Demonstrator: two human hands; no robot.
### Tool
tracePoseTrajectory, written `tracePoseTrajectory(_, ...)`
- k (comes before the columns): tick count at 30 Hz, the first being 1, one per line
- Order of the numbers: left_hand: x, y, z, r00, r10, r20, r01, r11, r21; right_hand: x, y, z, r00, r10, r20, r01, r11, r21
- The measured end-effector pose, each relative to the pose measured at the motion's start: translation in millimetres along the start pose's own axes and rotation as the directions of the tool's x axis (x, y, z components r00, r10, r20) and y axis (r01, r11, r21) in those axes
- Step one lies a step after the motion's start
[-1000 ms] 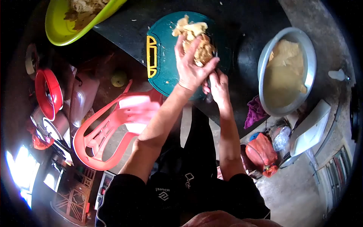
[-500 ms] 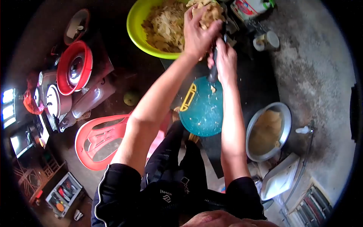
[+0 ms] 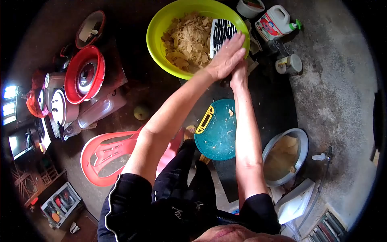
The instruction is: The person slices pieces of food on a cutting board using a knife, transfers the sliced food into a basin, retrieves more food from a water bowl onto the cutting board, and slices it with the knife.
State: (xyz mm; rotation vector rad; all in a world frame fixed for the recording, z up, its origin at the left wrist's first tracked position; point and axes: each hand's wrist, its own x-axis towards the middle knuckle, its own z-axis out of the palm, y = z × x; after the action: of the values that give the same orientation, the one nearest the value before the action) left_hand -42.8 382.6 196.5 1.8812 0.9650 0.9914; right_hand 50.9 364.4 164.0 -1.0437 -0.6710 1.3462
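Note:
My left hand (image 3: pixel 229 56), fingers stretched out and close together, lies across the lower part of a wide cleaver-like blade (image 3: pixel 221 35) with black markings and a pale edge. Partly behind it, my right hand (image 3: pixel 238 73) is closed; the cleaver's handle is mostly hidden there. The blade reaches over the right side of a yellow-green basin (image 3: pixel 155 44). Thin, pale brown slices (image 3: pixel 187 38) are heaped inside the basin. Below my hands lies a round teal cutting board (image 3: pixel 217 133) with a yellow handle and scattered crumbs.
A metal basin (image 3: pixel 305 145) with cloudy liquid and pale pieces stands at right. Beyond my hands are a white jug (image 3: pixel 274 23) and a jar (image 3: pixel 289 64). A red chair (image 3: pixel 90 161) and red basin (image 3: pixel 71 78) are at left.
The pale slices under my left hand have dropped into the basin, and the blade now shows. My left hand has moved down and flattened. My view has shifted slightly.

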Motion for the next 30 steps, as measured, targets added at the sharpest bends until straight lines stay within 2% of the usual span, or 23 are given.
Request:
tracePoseTrajectory(1,9,-10,1,0.999,0.029,-0.023,-0.026,0.993,0.117,1,-1,-4,0.995,-0.104,0.008,0.103,0.966,-0.236)
tracePoseTrajectory(2,18,-19,-2,0.997,0.068,-0.039,-0.057,0.971,0.232,-6,-10,-5,0.998,0.059,0.013,-0.056,0.982,-0.181)
tracePoseTrajectory(3,22,-28,-3,0.988,0.143,-0.062,-0.126,0.969,0.215,-13,-20,-6,0.974,0.223,0.024,-0.219,0.968,-0.123)
tracePoseTrajectory(4,29,-38,-4,0.974,0.201,-0.100,-0.169,0.949,0.266,-25,-34,4,0.968,0.251,-0.024,-0.250,0.968,0.013)
tracePoseTrajectory(5,30,-45,-1,0.959,0.252,-0.132,-0.202,0.930,0.308,-38,-44,1,0.956,0.289,-0.055,-0.290,0.957,0.002)
tracePoseTrajectory(6,31,-37,-5,0.982,-0.004,-0.189,0.062,0.952,0.300,-49,-50,-11,0.955,0.295,-0.045,-0.293,0.955,0.039)
tracePoseTrajectory(7,31,-26,-16,0.937,-0.257,-0.237,0.321,0.902,0.290,-59,-56,-25,0.954,0.298,-0.031,-0.295,0.952,0.080)
tracePoseTrajectory(8,20,-16,-19,0.915,-0.237,-0.327,0.394,0.700,0.596,-76,-65,-37,0.969,0.235,-0.071,-0.230,0.970,0.076)
tracePoseTrajectory(9,10,-11,-23,0.901,-0.166,-0.400,0.432,0.398,0.809,-95,-70,-59,0.989,0.148,-0.027,-0.149,0.988,-0.037)
tracePoseTrajectory(11,-10,-28,-43,0.966,-0.254,-0.039,0.238,0.824,0.514,-131,-60,-120,1.000,0.003,0.017,0.006,0.870,-0.493)
tracePoseTrajectory(12,-48,-7,-18,0.977,-0.059,-0.206,0.135,0.916,0.378,-150,-55,-145,1.000,-0.025,-0.016,0.007,0.726,-0.688)
tracePoseTrajectory(13,-85,-6,3,0.960,0.121,-0.252,-0.032,0.943,0.332,-167,-48,-167,0.998,-0.058,-0.041,-0.003,0.537,-0.844)
tracePoseTrajectory(14,-124,11,20,0.987,-0.004,-0.161,0.034,0.983,0.179,-181,-34,-187,0.993,-0.042,-0.109,-0.084,0.389,-0.917)
tracePoseTrajectory(15,-165,12,48,0.985,-0.013,-0.171,0.039,0.988,0.149,-193,-22,-203,0.983,-0.037,-0.178,-0.165,0.230,-0.959)
tracePoseTrajectory(16,-208,15,72,0.985,-0.116,-0.127,0.130,0.986,0.108,-200,-12,-209,0.982,-0.134,-0.132,-0.124,0.068,-0.990)
tracePoseTrajectory(17,-246,18,94,0.973,-0.216,-0.079,0.221,0.973,0.072,-202,-5,-216,0.978,-0.206,0.017,0.011,-0.031,-0.999)
tracePoseTrajectory(19,-296,24,125,0.946,-0.321,-0.043,0.324,0.937,0.132,-203,1,-221,0.961,-0.195,0.194,0.170,-0.129,-0.977)
tracePoseTrajectory(21,-318,19,148,0.914,-0.370,-0.167,0.398,0.896,0.194,-205,20,-229,0.960,-0.115,0.257,0.225,-0.234,-0.946)
tracePoseTrajectory(24,-324,10,161,0.899,-0.385,-0.209,0.427,0.876,0.223,-230,24,-215,0.962,0.046,0.269,0.273,-0.187,-0.944)
tracePoseTrajectory(27,-326,5,164,0.915,-0.334,-0.229,0.388,0.883,0.263,-267,30,-211,0.915,0.040,0.402,0.404,-0.073,-0.912)
tracePoseTrajectory(28,-328,0,167,0.927,-0.279,-0.252,0.349,0.886,0.306,-277,31,-213,0.933,0.002,0.359,0.359,0.012,-0.933)
tracePoseTrajectory(29,-327,-4,170,0.933,-0.227,-0.280,0.320,0.881,0.349,-286,26,-210,0.974,0.017,0.225,0.222,0.109,-0.969)
tracePoseTrajectory(30,-328,-9,172,0.939,-0.207,-0.276,0.308,0.863,0.400,-292,27,-218,0.996,0.073,0.057,0.031,0.324,-0.946)
